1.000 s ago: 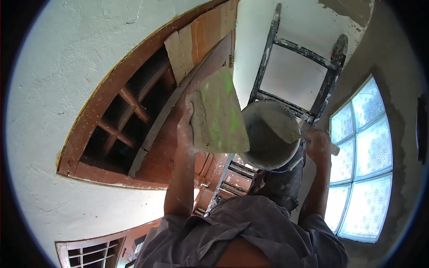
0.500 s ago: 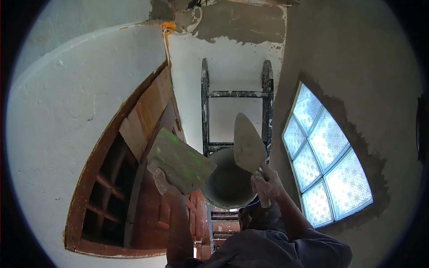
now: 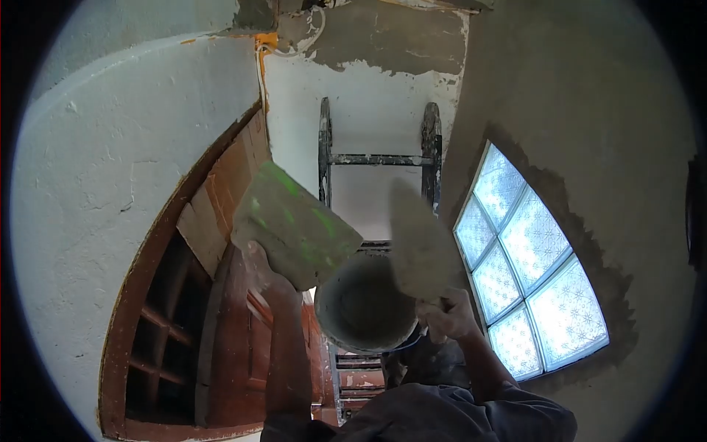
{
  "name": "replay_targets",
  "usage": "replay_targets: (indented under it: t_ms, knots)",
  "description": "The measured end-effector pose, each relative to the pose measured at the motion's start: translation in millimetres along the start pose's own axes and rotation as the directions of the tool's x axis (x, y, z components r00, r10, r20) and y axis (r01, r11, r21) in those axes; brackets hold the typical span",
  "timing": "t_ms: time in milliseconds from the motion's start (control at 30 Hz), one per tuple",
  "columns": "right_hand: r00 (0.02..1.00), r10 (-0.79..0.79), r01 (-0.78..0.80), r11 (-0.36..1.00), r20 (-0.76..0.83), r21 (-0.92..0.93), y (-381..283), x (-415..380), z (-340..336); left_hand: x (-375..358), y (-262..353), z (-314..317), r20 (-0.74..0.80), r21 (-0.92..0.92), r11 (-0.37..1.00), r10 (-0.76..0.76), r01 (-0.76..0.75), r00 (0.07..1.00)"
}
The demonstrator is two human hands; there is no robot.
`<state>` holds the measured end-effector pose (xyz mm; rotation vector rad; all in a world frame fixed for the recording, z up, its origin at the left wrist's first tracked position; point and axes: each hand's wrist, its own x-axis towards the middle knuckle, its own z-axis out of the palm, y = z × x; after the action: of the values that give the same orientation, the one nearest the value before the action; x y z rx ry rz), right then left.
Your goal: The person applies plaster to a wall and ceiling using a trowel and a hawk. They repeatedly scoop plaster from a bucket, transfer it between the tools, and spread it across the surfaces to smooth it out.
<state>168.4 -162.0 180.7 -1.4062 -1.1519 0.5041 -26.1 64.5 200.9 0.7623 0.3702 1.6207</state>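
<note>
1. The left hand (image 3: pixel 265 276) is closed on the lower-left edge of a flat board (image 3: pixel 294 225); the right hand (image 3: pixel 449 315) is wrapped around the handle of a trowel (image 3: pixel 418 243), just right of the bucket (image 3: pixel 335 298).
2. The board, grey with bright green streaks, is tilted above and left of the bucket, its lower corner overlapping the rim in view. Whether they touch, I cannot tell.
3. The trowel's blade points upward, above the bucket's right side, and is blurred.
4. The bucket has a grey-coated inside wall; what lies at its dark bottom is unclear.
5. Behind and above the bucket stands a dark, paint-spotted ladder (image 3: pixel 379 159), against a partly white wall (image 3: pixel 361 81).
6. Left of the bucket is a red-brown door (image 3: pixel 239 353), with cardboard (image 3: pixel 224 184) along the upper part of its frame (image 3: pixel 132 324).
7. Right of the bucket, a patterned glass-block window (image 3: pixel 530 258) is set in a grey wall (image 3: pixel 574 88), with darker plaster around its edge.
8. Below the bucket is a dark shirt (image 3: pixel 442 412).
</note>
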Motion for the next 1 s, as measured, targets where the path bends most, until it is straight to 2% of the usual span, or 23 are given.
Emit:
replay_targets:
  t_ms: [33, 100, 133, 233, 333, 400, 500, 600, 700, 733, 767, 800, 833, 900, 933, 1000]
  knots:
    - [0.999, 0.02, -0.026, 0.988, 0.044, 0.153, 0, 0, -4, 8, -12, -2, 0.014, -0.031, 0.999, -0.022, 0.023, 1.0]
    - [0.974, 0.222, -0.222, 0.975, -0.049, -0.011, -14, 6, -11, 24, -35, -21, 0.015, -0.061, 0.996, -0.068, 0.069, 0.998]
    - [0.945, 0.314, -0.322, 0.942, -0.096, -0.091, -15, 6, -11, 22, -32, -21, 0.012, -0.028, 0.999, -0.036, 0.036, 0.999]
    - [0.999, 0.036, -0.033, 0.996, -0.038, 0.078, 0, 5, -12, 15, -26, 12, 0.006, 0.075, 0.994, 0.08, -0.08, 0.997]
    - [0.971, 0.237, -0.236, 0.938, 0.029, 0.254, -8, 4, 10, 1, -15, 31, -0.029, 0.259, 0.958, 0.139, -0.126, 0.99]
    - [0.962, 0.269, -0.273, 0.935, 0.049, 0.228, 0, 6, 23, -2, -16, 36, -0.002, 0.376, 0.914, 0.161, -0.149, 0.987]
    - [0.951, 0.295, -0.31, 0.921, 0.096, 0.235, 3, 15, 38, -9, -33, 37, 0.064, 0.526, 0.796, 0.315, -0.3, 0.947]
    - [0.95, 0.278, -0.311, 0.878, 0.143, 0.365, 9, 21, 46, -25, -32, 44, 0.297, 0.482, 0.79, 0.26, -0.379, 0.919]
    - [0.971, 0.157, -0.228, 0.833, 0.179, 0.504, -8, 41, 36, -37, -33, 40, 0.396, 0.442, 0.855, 0.086, -0.272, 0.914]
    - [0.975, 0.103, -0.196, 0.817, 0.198, 0.542, -16, 49, 27, -40, -38, 35, 0.38, 0.435, 0.87, 0.056, -0.231, 0.923]
    - [0.984, 0.124, -0.174, 0.845, 0.131, 0.506, -21, 59, 16, -44, -43, 30, 0.363, 0.426, 0.885, 0.026, -0.19, 0.931]
    - [0.998, -0.025, -0.006, 0.869, 0.057, 0.496, -16, 78, -1, -45, -54, 18, 0.283, 0.427, 0.894, 0.012, -0.137, 0.959]
    - [0.985, -0.172, 0.155, 0.867, -0.006, 0.473, -16, 101, -17, -45, -60, 5, 0.268, 0.405, 0.904, 0.023, -0.135, 0.963]
    - [0.944, -0.079, 0.188, 0.926, -0.321, 0.328, -69, 138, -35, -48, -60, -16, 0.195, 0.41, 0.909, -0.008, -0.074, 0.981]
    - [0.894, -0.246, 0.31, 0.943, -0.375, 0.12, -71, 171, -56, -53, -57, -24, 0.135, 0.432, 0.902, -0.052, -0.012, 0.99]
    - [0.795, -0.394, 0.381, 0.916, -0.462, -0.127, -72, 241, -101, -56, -55, -46, 0.162, 0.467, 0.883, -0.025, -0.054, 0.987]
